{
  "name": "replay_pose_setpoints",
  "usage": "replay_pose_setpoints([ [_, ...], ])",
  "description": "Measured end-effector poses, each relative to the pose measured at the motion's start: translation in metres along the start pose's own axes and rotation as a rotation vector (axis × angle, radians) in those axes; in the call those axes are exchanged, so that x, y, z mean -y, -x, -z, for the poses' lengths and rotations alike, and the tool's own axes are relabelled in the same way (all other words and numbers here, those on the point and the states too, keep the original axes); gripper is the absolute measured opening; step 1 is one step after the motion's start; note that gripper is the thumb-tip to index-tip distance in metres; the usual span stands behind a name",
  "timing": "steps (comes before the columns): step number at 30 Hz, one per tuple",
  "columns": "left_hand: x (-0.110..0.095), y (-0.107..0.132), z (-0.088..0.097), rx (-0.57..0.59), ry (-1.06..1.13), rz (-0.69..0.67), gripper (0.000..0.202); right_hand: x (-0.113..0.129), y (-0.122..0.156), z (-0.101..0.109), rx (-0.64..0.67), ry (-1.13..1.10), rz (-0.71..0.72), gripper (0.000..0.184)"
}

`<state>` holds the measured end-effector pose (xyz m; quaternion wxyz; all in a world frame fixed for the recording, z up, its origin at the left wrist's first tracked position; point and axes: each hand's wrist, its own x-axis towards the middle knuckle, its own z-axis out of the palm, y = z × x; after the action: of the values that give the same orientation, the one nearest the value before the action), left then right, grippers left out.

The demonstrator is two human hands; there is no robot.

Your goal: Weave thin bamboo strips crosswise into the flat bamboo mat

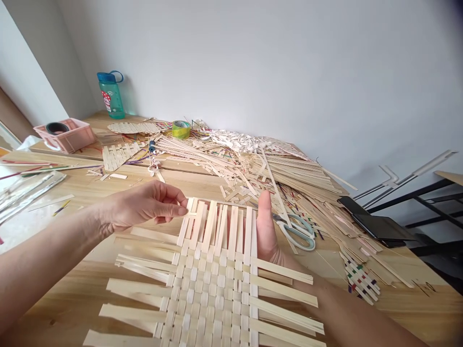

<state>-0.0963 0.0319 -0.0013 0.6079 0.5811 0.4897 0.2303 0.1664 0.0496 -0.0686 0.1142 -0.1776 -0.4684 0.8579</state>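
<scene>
Woven panel held in front of me above the tabletop (pixel 405 308). The woven panel (pixel 213 294), of flat pale strips crossing over and under, occupies the lower centre of the view; loose strip ends project from its left and right sides and from its far edge. My left hand (pixel 152 205), at the far left corner, has thumb and index finger pressed together, pinching a short narrow strip (pixel 192 214) that lies crosswise over the outermost projecting ends. My right hand (pixel 266 233) is at the far right corner, thumb raised beside the outermost end and palm partly behind the projecting ends; its fingers are largely hidden, so I cannot tell how far they are curled.

Right of that thumb lie scissors (pixel 306 237) with pale handles, and nearer the right edge a small woven piece with coloured strips (pixel 360 279). Beyond the panel, long pale strips (pixel 304 171) are heaped beside a tangle of white ribbon (pixel 238 140). A yellow-green tape roll (pixel 181 131) stands at the back. At the far left are a pink basket (pixel 77 137) containing a black roll (pixel 57 128), and an upright teal bottle (pixel 115 102) near the wall.
</scene>
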Motion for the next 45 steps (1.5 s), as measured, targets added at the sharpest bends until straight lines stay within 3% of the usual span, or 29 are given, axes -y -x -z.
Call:
replay_pose_setpoints([
  [4,0.001,0.001,-0.002,0.017,0.073,-0.008,0.032,0.011,-0.009,0.001,-0.082,-0.316,0.090,0.105],
  [7,0.001,0.004,-0.003,0.028,0.097,-0.022,0.032,0.027,-0.015,0.007,-0.075,-0.286,0.028,0.102],
  [10,0.000,0.006,-0.002,0.012,0.071,-0.045,0.031,0.050,-0.021,0.015,0.025,-0.099,0.004,0.096],
  [13,0.001,0.007,-0.003,-0.007,0.018,-0.040,0.030,0.072,-0.030,0.018,0.132,0.234,-0.022,0.077],
  [18,0.002,0.006,-0.007,-0.047,-0.026,-0.021,0.028,0.092,-0.043,0.003,0.134,0.715,-0.081,0.045],
  [22,0.001,0.006,-0.008,-0.049,-0.058,0.008,0.027,0.086,-0.049,-0.002,0.152,0.771,-0.063,0.034],
  [30,0.005,0.002,-0.006,0.002,-0.002,0.027,0.030,0.060,-0.059,0.017,0.134,0.617,0.060,0.025],
  [45,0.006,-0.005,0.002,0.064,-0.103,0.061,0.029,0.058,-0.054,0.015,0.115,0.584,0.058,0.014],
])
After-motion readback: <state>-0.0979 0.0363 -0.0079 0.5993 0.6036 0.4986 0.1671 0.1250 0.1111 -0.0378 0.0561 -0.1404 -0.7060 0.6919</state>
